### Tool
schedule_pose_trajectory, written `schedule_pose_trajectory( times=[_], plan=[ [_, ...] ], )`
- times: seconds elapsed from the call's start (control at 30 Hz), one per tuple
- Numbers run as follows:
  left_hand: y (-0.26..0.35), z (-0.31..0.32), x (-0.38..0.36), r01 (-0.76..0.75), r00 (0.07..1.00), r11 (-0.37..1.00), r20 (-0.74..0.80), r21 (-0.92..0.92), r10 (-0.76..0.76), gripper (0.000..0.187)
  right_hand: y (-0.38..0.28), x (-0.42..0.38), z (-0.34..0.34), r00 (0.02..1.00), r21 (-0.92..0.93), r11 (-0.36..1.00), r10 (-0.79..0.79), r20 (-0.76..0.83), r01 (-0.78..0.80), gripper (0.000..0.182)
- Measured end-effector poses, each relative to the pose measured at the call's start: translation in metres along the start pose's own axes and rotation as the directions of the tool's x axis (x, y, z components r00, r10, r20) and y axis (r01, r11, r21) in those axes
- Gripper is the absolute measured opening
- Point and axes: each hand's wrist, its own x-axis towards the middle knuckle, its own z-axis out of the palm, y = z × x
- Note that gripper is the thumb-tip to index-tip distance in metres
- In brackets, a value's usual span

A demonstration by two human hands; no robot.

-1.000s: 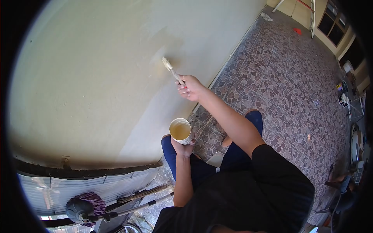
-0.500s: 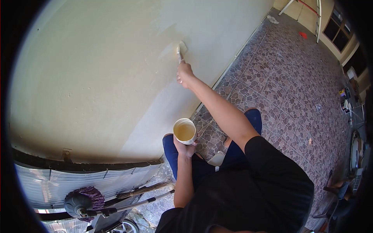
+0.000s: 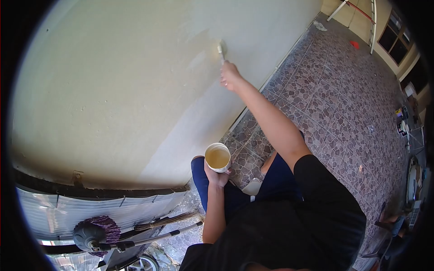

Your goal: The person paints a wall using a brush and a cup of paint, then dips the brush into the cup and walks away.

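With its fingers wrapped round the handle, my right hand (image 3: 231, 76) holds a paintbrush (image 3: 221, 49) whose bristles are at the wall (image 3: 135, 81). The wall around the brush shows patches of differing tone, with a paler band lower down. A white cup (image 3: 218, 157) of yellowish liquid rests in my left hand (image 3: 217, 175), above my knees. The cup is upright, and the fingers are partly hidden behind it.
A mop (image 3: 96, 235) and a bundle of thin sticks (image 3: 169, 220) lie at the lower left. Patterned tiles (image 3: 334, 99) cover the floor. A ladder (image 3: 373, 27) stands at the upper right; containers (image 3: 401, 124) sit at the right edge.
My right hand and the brush have moved right and slightly up along the wall. The cup in my left hand has shifted slightly right and down in the view.
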Motion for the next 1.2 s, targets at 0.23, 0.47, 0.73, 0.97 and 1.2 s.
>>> schedule_pose_trajectory(
  times=[0.23,0.47,0.73,0.97,1.2],
  plan=[
    [-0.002,0.004,-0.004,0.006,1.000,1.000,0.020,-0.002,-0.005,0.058,0.049,-0.065,-0.019,0.920,-0.264,0.954,0.225,0.320,-0.141,0.043],
    [-0.007,0.001,-0.005,-0.002,1.000,1.000,-0.003,-0.014,0.002,0.058,-0.019,-0.014,0.004,0.998,0.128,0.991,-0.042,0.043,0.036,0.045],
    [-0.009,0.001,0.005,0.017,1.000,0.999,-0.022,-0.042,-0.018,0.055,0.040,-0.098,0.048,0.976,-0.142,0.984,0.131,0.173,-0.107,0.045],
    [-0.006,0.011,0.001,-0.002,0.999,1.000,0.039,-0.019,0.003,0.057,-0.012,-0.047,0.011,0.996,0.049,0.999,0.008,0.085,-0.013,0.043],
    [-0.003,-0.013,0.004,0.009,0.999,1.000,0.051,-0.024,-0.008,0.055,0.053,-0.117,0.054,0.953,-0.175,0.980,0.141,0.267,-0.096,0.044]
  ],
)
